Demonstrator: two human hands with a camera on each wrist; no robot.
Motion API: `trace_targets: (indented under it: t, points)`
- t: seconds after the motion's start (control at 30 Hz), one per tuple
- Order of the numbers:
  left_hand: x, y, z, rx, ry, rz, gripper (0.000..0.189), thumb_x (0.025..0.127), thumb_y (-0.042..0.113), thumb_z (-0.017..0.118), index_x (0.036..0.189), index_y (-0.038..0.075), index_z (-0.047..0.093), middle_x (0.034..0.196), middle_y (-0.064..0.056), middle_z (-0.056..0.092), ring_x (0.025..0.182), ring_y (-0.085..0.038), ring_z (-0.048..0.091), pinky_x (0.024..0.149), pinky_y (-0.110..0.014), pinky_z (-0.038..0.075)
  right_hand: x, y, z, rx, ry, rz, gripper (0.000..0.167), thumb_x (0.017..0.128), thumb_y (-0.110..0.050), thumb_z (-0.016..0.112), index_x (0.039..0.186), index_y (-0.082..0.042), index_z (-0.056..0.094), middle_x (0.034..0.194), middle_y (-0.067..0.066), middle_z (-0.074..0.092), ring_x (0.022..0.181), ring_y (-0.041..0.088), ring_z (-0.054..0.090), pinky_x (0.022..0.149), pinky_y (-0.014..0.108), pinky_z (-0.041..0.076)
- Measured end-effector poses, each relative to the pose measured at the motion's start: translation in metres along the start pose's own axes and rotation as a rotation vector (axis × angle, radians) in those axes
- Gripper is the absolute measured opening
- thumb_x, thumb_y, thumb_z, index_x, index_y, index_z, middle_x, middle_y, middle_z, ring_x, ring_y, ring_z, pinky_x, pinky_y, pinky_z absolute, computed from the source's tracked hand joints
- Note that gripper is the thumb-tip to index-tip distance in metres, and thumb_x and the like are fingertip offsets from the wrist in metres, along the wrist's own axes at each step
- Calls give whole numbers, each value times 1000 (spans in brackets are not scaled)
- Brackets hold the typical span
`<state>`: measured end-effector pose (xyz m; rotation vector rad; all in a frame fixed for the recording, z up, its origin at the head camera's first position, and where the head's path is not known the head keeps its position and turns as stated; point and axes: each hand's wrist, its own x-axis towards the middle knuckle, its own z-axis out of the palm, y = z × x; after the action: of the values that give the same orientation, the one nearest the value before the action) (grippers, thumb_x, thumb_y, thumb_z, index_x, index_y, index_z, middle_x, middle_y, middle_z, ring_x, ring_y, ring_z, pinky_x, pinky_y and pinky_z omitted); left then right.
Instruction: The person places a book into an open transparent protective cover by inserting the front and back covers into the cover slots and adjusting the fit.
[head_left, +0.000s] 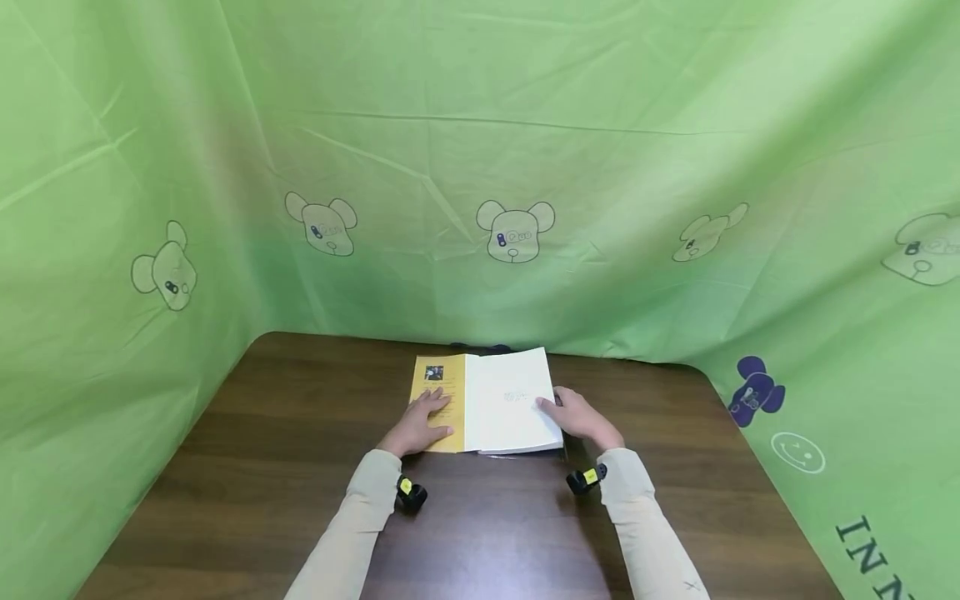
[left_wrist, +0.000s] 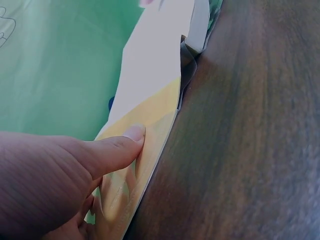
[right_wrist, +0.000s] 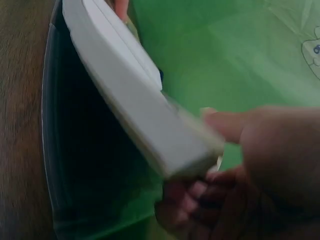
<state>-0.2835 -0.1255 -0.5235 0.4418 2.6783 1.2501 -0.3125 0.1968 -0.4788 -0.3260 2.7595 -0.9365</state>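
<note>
An open book (head_left: pixel 510 417) lies near the table's far side, showing a white page with faint print. To its left a yellow cover flap (head_left: pixel 455 433) with a small photo is folded out. My left hand (head_left: pixel 417 423) rests on that flap, fingers spread; in the left wrist view the thumb (left_wrist: pixel 117 150) lies along it. At the book's right edge, my right hand (head_left: pixel 583 417) grips the thick page block (right_wrist: pixel 135 100), thumb above and fingers curled beneath. In the right wrist view this block is raised off a dark green cover (right_wrist: pixel 85 140).
The brown wooden table (head_left: pixel 300 467) extends around the book. Green cloth (head_left: pixel 420 167) with bear-head drawings hangs behind and at both sides. A dark object (head_left: pixel 487 347) shows partly behind the book. Black devices with yellow labels sit on both wrists.
</note>
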Motion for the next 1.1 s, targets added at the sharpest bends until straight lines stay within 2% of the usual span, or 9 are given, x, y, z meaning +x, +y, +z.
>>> trace_targets:
  t: [0.1,0.17,0.23,0.33,0.4,0.47,0.67,0.87,1.1]
  points:
    - [0,-1,0,-9,-6,6,60,95,13,70,148,-1,49,164,-21,31,153,-45,18,121,-65,18,-2,0,-3,74,10,-79,52,109,-27,41,141,14,47,132,31,59,122,38,57,107,56,45]
    - [-2,-3,0,-16,-7,8,60,95,14,70,148,-1,49,164,-20,31,153,-45,17,121,-66,17,-1,0,-2,175,18,-100,53,111,-26,38,146,13,41,137,30,57,126,37,56,111,54,42]
    - [-3,-5,0,-23,-3,11,59,94,14,70,148,-2,50,164,-21,31,153,-46,17,121,-66,17,0,-3,-1,304,21,-127,52,112,-24,36,150,12,38,136,29,58,121,32,60,108,47,47]
    - [-3,-6,1,-30,1,9,59,93,13,71,147,-2,51,163,-21,32,153,-45,17,121,-66,18,3,-9,1,498,7,-159,51,112,-23,36,151,10,38,126,28,63,101,19,68,91,34,56]
    - [-2,-5,1,-31,3,11,59,92,12,71,146,-3,52,163,-21,32,153,-46,18,121,-67,18,6,-15,2,576,-11,-197,51,112,-23,36,148,12,41,117,27,67,90,13,69,79,29,59]
    - [-2,-3,1,-33,1,15,58,92,11,71,146,-3,52,163,-21,32,153,-46,18,121,-66,18,8,-21,6,631,-43,-216,53,112,-28,35,142,15,45,110,24,69,85,11,69,76,29,60]
    - [-2,-1,-1,-16,-13,24,58,93,11,71,146,-4,51,163,-22,31,153,-47,18,121,-65,18,13,-43,24,717,-160,-225,68,111,-40,23,132,20,48,103,15,71,87,13,69,80,32,58]
    - [-1,-2,-1,-7,-15,31,58,94,11,71,146,-5,50,163,-23,31,152,-47,18,121,-65,19,18,-61,44,737,-123,-228,60,110,-32,21,124,18,51,91,6,67,81,12,66,76,29,56]
    - [2,-1,-4,14,16,44,53,94,9,71,142,-6,54,159,-24,39,149,-48,26,120,-63,23,21,-64,57,763,-119,-206,54,111,-27,25,125,18,51,92,5,69,79,11,67,73,28,57]
